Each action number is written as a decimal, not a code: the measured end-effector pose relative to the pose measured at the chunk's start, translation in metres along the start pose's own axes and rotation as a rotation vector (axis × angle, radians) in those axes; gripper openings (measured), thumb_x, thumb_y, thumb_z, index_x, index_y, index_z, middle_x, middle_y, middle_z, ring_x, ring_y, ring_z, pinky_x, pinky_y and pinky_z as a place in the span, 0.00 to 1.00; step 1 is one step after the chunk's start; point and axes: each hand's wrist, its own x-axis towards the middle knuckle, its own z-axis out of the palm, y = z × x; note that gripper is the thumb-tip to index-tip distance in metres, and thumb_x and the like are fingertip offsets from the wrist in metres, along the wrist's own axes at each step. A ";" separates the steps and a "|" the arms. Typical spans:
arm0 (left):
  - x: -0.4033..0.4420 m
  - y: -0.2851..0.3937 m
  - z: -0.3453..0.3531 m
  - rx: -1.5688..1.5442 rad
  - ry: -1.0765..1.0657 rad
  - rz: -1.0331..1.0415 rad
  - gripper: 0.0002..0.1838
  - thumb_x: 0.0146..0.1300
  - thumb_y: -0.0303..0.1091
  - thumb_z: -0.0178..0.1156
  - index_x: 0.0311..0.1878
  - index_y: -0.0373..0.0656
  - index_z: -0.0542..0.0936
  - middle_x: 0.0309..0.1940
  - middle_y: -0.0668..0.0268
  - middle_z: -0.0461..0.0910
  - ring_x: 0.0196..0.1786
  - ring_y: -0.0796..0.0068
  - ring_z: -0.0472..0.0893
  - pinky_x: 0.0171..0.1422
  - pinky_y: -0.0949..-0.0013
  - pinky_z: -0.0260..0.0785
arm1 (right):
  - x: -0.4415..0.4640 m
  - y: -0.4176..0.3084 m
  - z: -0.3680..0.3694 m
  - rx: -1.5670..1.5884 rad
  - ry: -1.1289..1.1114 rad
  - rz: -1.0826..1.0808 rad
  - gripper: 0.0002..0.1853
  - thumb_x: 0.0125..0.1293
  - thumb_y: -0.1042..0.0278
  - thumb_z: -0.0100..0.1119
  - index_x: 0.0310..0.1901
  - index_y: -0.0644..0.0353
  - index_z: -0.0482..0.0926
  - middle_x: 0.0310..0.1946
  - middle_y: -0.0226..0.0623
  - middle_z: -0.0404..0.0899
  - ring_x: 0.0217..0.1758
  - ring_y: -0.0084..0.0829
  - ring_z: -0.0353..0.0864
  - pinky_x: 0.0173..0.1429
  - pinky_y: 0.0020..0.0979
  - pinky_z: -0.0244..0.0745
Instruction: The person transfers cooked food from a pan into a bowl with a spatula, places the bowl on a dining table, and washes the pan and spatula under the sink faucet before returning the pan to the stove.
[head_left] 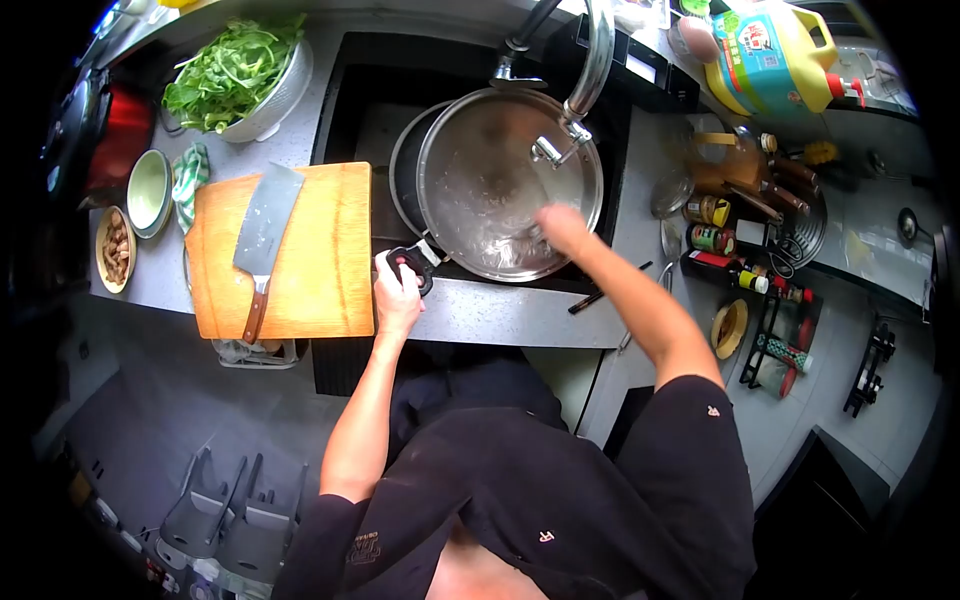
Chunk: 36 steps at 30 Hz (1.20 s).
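Steel pan [445, 150] holds water [508, 246], left hand [399, 292] gripping its handle [416, 262], right hand [564, 228] over it, grasp unclear; white colander [284, 97] holds greens [228, 76].

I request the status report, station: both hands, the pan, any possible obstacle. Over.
Left hand gripping handle of pan. Right hand in or just above pan, grip unclear. Pan wet inside. Faucet overhanging pan, possible obstacle.

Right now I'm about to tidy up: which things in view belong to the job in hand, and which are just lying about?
In the job:
pan, its handle in the left hand, right hand over its inside
faucet above
sink below

Apparently just lying about:
cleaver on cutting board
greens in colander
yellow jug
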 end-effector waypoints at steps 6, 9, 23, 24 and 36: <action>0.001 0.001 0.000 -0.004 0.001 -0.013 0.11 0.73 0.29 0.47 0.55 0.39 0.65 0.25 0.62 0.77 0.13 0.76 0.72 0.15 0.72 0.66 | 0.051 0.039 -0.108 -0.122 0.489 0.067 0.07 0.62 0.70 0.56 0.41 0.54 0.80 0.38 0.40 0.83 0.42 0.44 0.84 0.44 0.44 0.79; 0.003 0.006 0.001 -0.009 0.009 -0.018 0.11 0.73 0.29 0.47 0.55 0.39 0.65 0.25 0.62 0.77 0.13 0.76 0.72 0.15 0.72 0.66 | 0.094 0.043 -0.118 -0.078 0.754 -0.026 0.06 0.61 0.68 0.58 0.39 0.55 0.78 0.38 0.40 0.81 0.42 0.46 0.82 0.45 0.46 0.78; 0.004 -0.002 0.000 -0.025 -0.010 -0.005 0.10 0.75 0.33 0.47 0.53 0.40 0.65 0.22 0.61 0.77 0.13 0.72 0.74 0.14 0.69 0.67 | 0.017 -0.015 0.004 -0.028 0.231 0.325 0.08 0.57 0.75 0.54 0.38 0.60 0.80 0.32 0.49 0.83 0.37 0.49 0.85 0.42 0.49 0.80; 0.004 -0.001 -0.001 -0.010 -0.011 -0.001 0.10 0.75 0.34 0.47 0.53 0.40 0.65 0.22 0.61 0.77 0.13 0.72 0.74 0.14 0.69 0.67 | 0.025 -0.031 0.023 0.089 0.213 0.346 0.08 0.57 0.76 0.53 0.38 0.63 0.79 0.33 0.53 0.82 0.38 0.53 0.84 0.45 0.52 0.79; 0.004 0.004 0.000 -0.029 -0.015 -0.023 0.09 0.74 0.32 0.46 0.53 0.40 0.65 0.22 0.61 0.77 0.13 0.73 0.73 0.14 0.69 0.67 | 0.104 -0.011 -0.053 0.597 0.709 0.503 0.10 0.64 0.69 0.57 0.43 0.64 0.75 0.39 0.54 0.80 0.43 0.57 0.80 0.47 0.49 0.75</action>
